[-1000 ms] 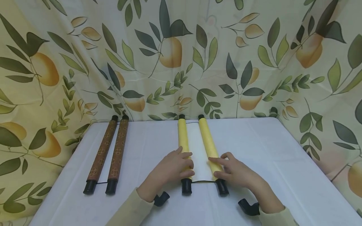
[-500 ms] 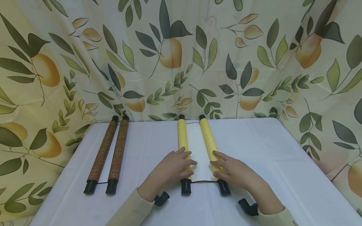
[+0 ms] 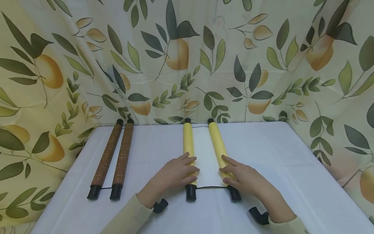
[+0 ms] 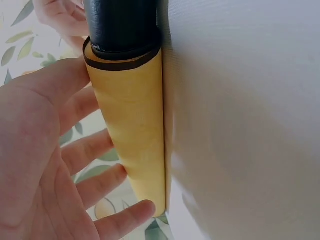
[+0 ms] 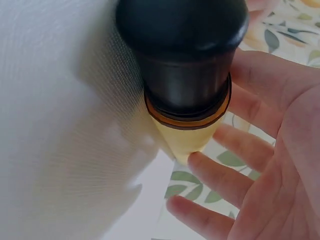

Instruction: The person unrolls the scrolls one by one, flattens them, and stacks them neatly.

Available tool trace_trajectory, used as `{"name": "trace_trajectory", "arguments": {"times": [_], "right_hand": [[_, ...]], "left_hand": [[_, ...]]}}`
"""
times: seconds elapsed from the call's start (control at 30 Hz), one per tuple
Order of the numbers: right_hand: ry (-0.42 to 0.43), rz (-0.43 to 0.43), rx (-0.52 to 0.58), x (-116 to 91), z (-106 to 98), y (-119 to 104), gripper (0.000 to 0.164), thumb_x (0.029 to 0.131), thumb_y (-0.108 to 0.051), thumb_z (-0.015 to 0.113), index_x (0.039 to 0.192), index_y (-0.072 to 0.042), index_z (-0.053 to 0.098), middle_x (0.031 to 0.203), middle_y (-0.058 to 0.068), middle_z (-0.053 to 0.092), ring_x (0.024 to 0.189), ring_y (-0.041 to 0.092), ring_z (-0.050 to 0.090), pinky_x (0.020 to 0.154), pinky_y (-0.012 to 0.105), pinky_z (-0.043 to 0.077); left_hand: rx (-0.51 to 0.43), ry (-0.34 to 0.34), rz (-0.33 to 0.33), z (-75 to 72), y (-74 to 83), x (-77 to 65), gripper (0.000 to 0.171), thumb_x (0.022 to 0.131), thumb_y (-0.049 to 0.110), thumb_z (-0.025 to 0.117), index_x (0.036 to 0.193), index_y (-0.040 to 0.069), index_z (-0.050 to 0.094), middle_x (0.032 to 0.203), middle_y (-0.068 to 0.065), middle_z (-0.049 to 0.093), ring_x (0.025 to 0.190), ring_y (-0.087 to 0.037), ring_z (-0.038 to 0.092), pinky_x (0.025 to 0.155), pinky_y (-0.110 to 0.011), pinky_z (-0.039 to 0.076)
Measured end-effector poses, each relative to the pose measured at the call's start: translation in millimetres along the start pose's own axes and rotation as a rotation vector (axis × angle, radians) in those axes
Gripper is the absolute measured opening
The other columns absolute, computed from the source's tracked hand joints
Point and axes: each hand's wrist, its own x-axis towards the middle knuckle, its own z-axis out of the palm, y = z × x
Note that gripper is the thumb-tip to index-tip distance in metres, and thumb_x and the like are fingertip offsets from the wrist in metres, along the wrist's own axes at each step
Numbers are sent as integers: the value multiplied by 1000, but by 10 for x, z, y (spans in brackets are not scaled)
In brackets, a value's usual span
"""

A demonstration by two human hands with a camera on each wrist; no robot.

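A yellow scroll [image 3: 216,139] with black end knobs lies partly unrolled, a strip of white paper [image 3: 204,156] showing between its two rolls. My left hand [image 3: 176,172] lies over the near part of the left roll, fingers spread and loosely bent. In the left wrist view its fingertips reach along the side of the yellow roll [image 4: 127,115], close to the black knob [image 4: 122,27]. On the other side, my right hand [image 3: 242,177] touches the right roll with spread fingers. The right wrist view shows that roll's black knob [image 5: 182,55] with the fingers beside it.
Left of the hands, a brown patterned scroll [image 3: 120,156] with black knobs lies with its two rolls slightly apart. A white cloth [image 3: 286,162] covers the table. A leaf-and-fruit print curtain [image 3: 187,87] hangs behind its far edge. Black wrist-camera pieces [image 3: 258,215] show at both sleeves.
The right roll has shifted to the right with my right hand, and the white strip has widened. My left hand and the left roll have moved slightly left. The right hand's fingers have spread out.
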Motion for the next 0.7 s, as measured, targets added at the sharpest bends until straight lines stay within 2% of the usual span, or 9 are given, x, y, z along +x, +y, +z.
{"name": "trace_trajectory", "arguments": {"times": [0.17, 0.4, 0.63, 0.7], "right_hand": [[30, -20, -14, 24, 0, 3, 33, 90, -33, 73, 120, -18, 72, 154, 8, 45, 143, 36, 38, 107, 55, 42], [37, -10, -34, 39, 12, 2, 37, 88, -33, 75, 123, -20, 71, 152, 11, 46, 124, 36, 58, 97, 54, 50], [45, 12, -77, 29, -7, 23, 38, 87, -35, 76, 122, -21, 72, 152, 10, 47, 134, 38, 50, 99, 55, 49], [32, 29, -82, 26, -22, 22, 39, 87, -36, 76, 123, -22, 72, 151, 10, 48, 129, 37, 54, 97, 55, 50]], "left_hand": [[-17, 33, 39, 8, -61, -42, 32, 102, 41, 53, 125, 26, 70, 152, -2, 48, 146, -34, 34, 108, -45, 44], [-38, 75, 80, 36, -159, -82, 32, 101, 40, 54, 124, 24, 70, 149, -2, 52, 142, -35, 40, 110, -41, 42], [-32, 95, 93, 42, -211, -112, 32, 100, 40, 56, 126, 25, 68, 146, -2, 54, 141, -31, 43, 110, -40, 42], [-9, 100, 100, 37, -217, -113, 33, 100, 41, 56, 127, 26, 68, 145, -2, 55, 140, -29, 45, 110, -39, 43]]}}
